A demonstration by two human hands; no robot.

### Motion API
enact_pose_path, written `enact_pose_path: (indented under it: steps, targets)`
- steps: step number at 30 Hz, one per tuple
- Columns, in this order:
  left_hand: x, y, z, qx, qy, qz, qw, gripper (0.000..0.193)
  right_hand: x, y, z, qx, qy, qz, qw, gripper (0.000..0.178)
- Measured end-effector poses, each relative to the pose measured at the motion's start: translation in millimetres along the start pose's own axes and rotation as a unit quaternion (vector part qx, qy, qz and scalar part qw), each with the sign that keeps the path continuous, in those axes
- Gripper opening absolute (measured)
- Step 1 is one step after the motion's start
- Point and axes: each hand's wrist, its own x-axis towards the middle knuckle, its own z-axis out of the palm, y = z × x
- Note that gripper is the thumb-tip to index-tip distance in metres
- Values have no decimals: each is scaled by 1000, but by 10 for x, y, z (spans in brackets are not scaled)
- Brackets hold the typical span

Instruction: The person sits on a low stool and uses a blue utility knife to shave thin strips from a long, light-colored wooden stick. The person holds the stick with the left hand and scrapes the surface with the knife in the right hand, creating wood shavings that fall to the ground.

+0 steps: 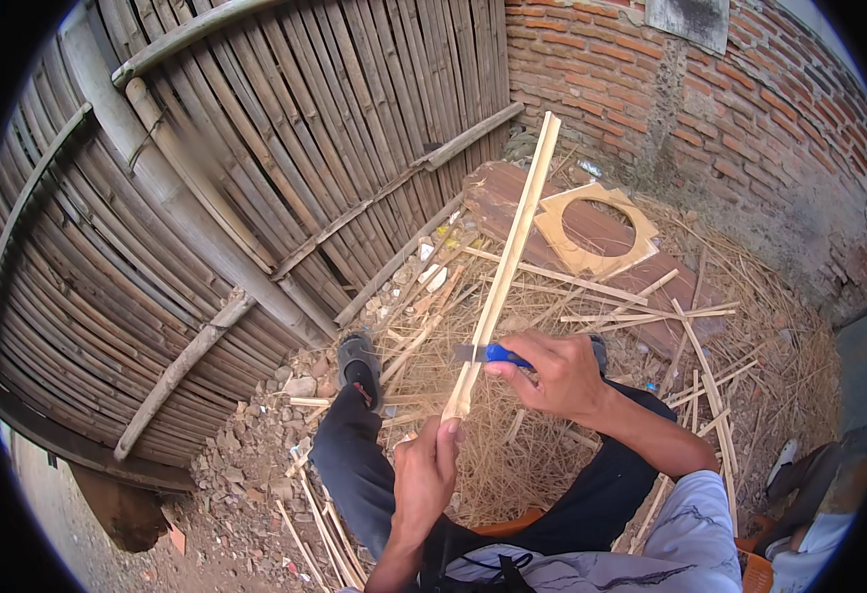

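Pale yellow is the long, grooved strip (515, 242), slanting over the scattered straw (513, 465). The left grip (424, 466) is closed around its lower end; the right grip (557, 371) is folded around a blue-handled knife (509, 357), its blade (466, 352) against the strip.

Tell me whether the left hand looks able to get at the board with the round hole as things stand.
Probably not: the left hand is gripping the near end of a pale strip, and the board with the round hole lies farther off, beyond the right hand and its knife.
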Motion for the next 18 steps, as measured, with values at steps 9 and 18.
enact_pose_path:
  steps: [9,18]
  targets:
    - [-296,-284,-120,24,-34,-19,999,34,240,589,-137,-17,11,93,995,33]
    - [-469,-517,-314,56,-40,-13,998,38,394,1122,-128,-58,44,168,983,44]
